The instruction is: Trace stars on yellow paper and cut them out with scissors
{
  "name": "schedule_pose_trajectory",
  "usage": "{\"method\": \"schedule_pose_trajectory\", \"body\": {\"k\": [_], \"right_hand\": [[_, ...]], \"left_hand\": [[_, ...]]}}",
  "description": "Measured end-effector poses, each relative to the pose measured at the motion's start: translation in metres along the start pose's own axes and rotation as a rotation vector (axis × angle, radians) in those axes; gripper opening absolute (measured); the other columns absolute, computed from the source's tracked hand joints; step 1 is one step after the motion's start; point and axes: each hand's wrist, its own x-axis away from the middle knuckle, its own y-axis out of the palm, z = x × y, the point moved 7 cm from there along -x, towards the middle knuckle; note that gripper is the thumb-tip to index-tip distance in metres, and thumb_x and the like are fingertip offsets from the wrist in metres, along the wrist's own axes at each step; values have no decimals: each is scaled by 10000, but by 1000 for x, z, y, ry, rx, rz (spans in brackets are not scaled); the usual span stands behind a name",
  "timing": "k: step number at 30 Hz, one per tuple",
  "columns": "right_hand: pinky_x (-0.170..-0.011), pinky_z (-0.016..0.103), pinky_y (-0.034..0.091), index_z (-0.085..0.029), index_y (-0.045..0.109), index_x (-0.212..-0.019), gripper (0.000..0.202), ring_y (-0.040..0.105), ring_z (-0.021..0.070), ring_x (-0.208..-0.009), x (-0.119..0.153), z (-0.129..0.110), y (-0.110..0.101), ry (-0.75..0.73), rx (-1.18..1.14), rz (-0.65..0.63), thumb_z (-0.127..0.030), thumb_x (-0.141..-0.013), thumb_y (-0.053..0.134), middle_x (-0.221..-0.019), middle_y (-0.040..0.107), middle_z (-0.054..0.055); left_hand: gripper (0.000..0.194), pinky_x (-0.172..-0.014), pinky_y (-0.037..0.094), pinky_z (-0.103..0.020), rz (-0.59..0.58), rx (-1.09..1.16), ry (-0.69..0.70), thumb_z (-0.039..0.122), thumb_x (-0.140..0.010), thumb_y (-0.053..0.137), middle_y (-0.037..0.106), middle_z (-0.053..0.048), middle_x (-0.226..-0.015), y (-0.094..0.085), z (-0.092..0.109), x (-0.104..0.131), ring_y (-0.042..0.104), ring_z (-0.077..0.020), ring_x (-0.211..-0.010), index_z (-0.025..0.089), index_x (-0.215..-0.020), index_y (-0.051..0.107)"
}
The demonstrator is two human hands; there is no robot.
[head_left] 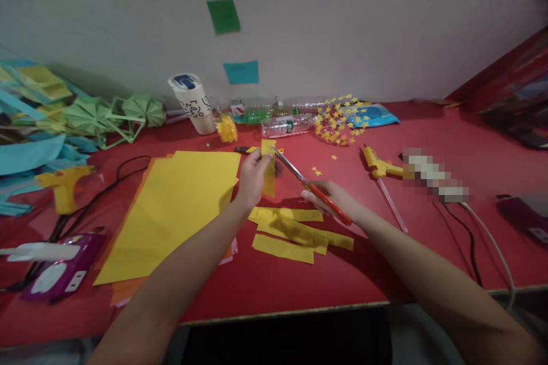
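My left hand [252,178] pinches a yellow paper strip [269,182], which hangs upright above the red table. In my right hand [333,201] is a pair of scissors [323,197] with red handles. The tips of its blades reach the upper part of that strip, close to my left fingers; whether they are cutting into the paper cannot be made out. Several loose yellow strips [285,246] lie overlapping on the table below my hands. To the left of them rests a stack of coloured paper with a yellow sheet [175,205] on top.
Small yellow stars [317,171] lie ahead of my right hand, near a star-covered round piece [340,120]. Plastic bottles [286,125] and a white tumbler [194,104] line the wall. Glue guns [377,164] with cords sit right and left. A purple power box [64,268] stands left.
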Motion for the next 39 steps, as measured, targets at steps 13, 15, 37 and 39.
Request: {"method": "schedule_pose_trajectory", "body": {"k": [13, 15, 37, 39], "right_hand": [[-402, 246, 281, -225, 451, -630, 515, 366, 81, -364, 4, -1, 13, 66, -197, -84, -705, -746, 595, -418, 392, -76], [-400, 241, 277, -217, 474, -651, 505, 354, 76, -362, 5, 1, 15, 91, -231, -90, -697, -742, 604, -418, 386, -83], [-379, 230, 297, -218, 470, -685, 500, 323, 59, -322, 6, 3, 21, 105, -255, -119, -699, -771, 575, -394, 360, -108], [-376, 231, 293, -217, 472, -687, 492, 324, 60, -321, 6, 3, 21, 112, -251, -120, -689, -773, 579, -395, 362, -107]], "left_hand": [[119, -444, 490, -231, -74, -41, 9, 286, -817, 585, 578, 52, -515, 7, 18, 8, 568, -107, -407, 209, -754, 520], [115, -470, 510, -240, -64, -45, 14, 277, -821, 583, 582, 47, -524, 7, 20, 9, 581, -111, -431, 207, -751, 525], [133, -467, 528, -249, -111, -37, 61, 290, -814, 596, 605, 30, -543, 9, 26, 10, 603, -121, -451, 189, -748, 539], [126, -470, 533, -254, -113, -47, 60, 280, -819, 584, 605, 27, -544, 9, 26, 10, 604, -123, -454, 188, -747, 537]]}}
